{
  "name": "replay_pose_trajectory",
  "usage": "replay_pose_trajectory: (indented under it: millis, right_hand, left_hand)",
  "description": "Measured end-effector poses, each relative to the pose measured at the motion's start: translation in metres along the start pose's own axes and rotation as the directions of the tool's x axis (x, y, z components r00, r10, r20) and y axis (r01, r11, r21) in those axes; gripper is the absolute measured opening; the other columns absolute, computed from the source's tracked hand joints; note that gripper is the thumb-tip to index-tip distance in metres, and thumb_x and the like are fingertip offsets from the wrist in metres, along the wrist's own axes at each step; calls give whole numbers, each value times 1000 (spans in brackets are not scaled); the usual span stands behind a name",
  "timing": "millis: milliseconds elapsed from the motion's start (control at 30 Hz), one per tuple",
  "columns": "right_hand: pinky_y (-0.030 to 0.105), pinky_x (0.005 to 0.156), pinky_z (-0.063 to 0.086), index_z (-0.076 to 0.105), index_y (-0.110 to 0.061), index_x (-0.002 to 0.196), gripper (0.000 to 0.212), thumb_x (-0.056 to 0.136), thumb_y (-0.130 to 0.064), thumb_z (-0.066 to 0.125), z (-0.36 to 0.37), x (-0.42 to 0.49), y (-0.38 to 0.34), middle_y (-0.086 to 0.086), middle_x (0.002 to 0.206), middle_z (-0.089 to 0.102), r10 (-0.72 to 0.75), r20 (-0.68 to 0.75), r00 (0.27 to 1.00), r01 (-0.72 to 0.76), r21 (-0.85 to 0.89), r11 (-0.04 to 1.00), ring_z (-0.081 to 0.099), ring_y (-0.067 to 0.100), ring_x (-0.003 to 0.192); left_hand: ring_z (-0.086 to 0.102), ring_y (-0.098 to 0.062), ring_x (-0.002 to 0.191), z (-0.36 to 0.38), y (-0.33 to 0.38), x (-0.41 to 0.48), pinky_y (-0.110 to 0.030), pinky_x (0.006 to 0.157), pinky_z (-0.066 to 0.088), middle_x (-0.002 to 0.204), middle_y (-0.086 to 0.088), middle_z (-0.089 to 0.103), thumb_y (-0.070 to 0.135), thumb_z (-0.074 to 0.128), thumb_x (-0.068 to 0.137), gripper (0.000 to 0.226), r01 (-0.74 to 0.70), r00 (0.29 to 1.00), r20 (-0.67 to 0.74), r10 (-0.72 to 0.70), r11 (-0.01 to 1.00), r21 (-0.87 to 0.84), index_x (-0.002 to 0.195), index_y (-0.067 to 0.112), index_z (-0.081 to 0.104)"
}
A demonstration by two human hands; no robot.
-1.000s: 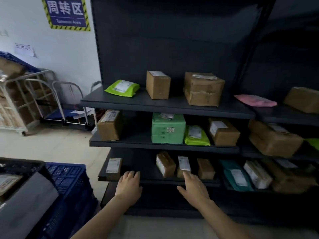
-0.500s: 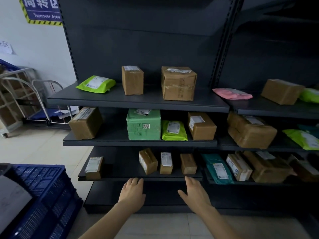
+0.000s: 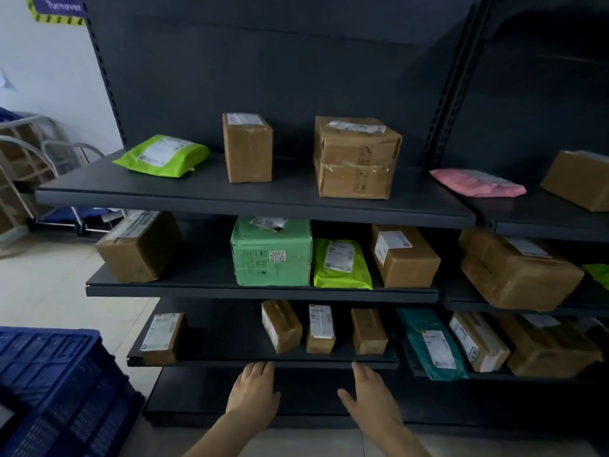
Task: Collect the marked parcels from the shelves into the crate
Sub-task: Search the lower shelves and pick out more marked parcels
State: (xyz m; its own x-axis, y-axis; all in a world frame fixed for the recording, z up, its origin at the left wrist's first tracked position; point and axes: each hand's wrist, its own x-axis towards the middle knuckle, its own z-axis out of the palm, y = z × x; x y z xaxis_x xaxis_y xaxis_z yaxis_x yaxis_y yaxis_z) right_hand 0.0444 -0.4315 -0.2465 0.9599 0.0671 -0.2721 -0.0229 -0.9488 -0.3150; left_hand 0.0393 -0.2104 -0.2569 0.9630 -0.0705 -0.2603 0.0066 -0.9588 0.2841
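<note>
Since a second earlier the view had drawn closer to the shelves and swung right, so the blue slatted plastic crate point(image 3: 56, 384) had slid into the near left corner, while both hands had stayed low in front of the third shelf. The left hand point(image 3: 253, 392) and the right hand point(image 3: 372, 399) reached forward on bare forearms, palms down, fingers straight and close together, holding nothing. The two hands were apart. Their fingertips lay at the front edge of the dark metal third shelf point(image 3: 214, 361); whether they touched it could not be told.

Just beyond them on that shelf stood three small brown cardboard boxes point(image 3: 320, 328) in a row. A white-labelled brown box point(image 3: 161, 338) stood at the left end and a teal plastic mailer point(image 3: 431, 344) lay to the right. On the shelf above sat a green wrapped box point(image 3: 272, 252) touching a lime-green mailer bag point(image 3: 341, 263). Which parcels bore marks could not be made out.
</note>
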Motion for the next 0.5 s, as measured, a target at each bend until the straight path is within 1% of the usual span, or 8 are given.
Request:
replay_pose_trajectory:
  millis: [133, 267, 400, 500]
  right_hand:
    - [30, 107, 35, 18, -13, 148, 65, 95, -44, 42, 21, 29, 5, 5, 151, 29, -2, -8, 1000, 2, -3, 1000, 30, 20, 136]
    - [33, 109, 32, 17, -12, 148, 65, 96, -42, 42, 41, 61, 14, 7, 152, 27, 12, 27, 1000, -13, 33, 999, 26, 23, 139]
    - [33, 109, 31, 19, -10, 147, 64, 96, -40, 44, 73, 97, 23, 9, 152, 28, -9, 32, 999, 7, 56, 998, 27, 25, 138]
    - [34, 107, 34, 21, -8, 146, 64, 95, -40, 44, 103, 130, 34, 10, 150, 31, -30, 17, 999, 29, 61, 998, 31, 25, 136]
  left_hand:
    - [22, -21, 141, 14, -6, 35, -31, 116, 22, 151, -3, 30, 32, 45, 94, 60, 29, 999, -28, -29, 999, -15, 146, 12, 23]
    - [30, -23, 136, 34, -14, 66, -33, 111, 29, 145, -5, 38, 33, 46, 94, 55, 56, 998, -24, -57, 998, -27, 142, 12, 30]
    - [30, -25, 136, 66, -23, 96, -34, 110, 29, 146, -7, 38, 33, 48, 93, 57, 92, 995, -35, -94, 994, -56, 142, 11, 31]
    - [29, -26, 137, 99, -30, 119, -35, 110, 29, 147, -8, 37, 32, 49, 93, 58, 126, 990, -52, -132, 986, -107, 143, 10, 29]
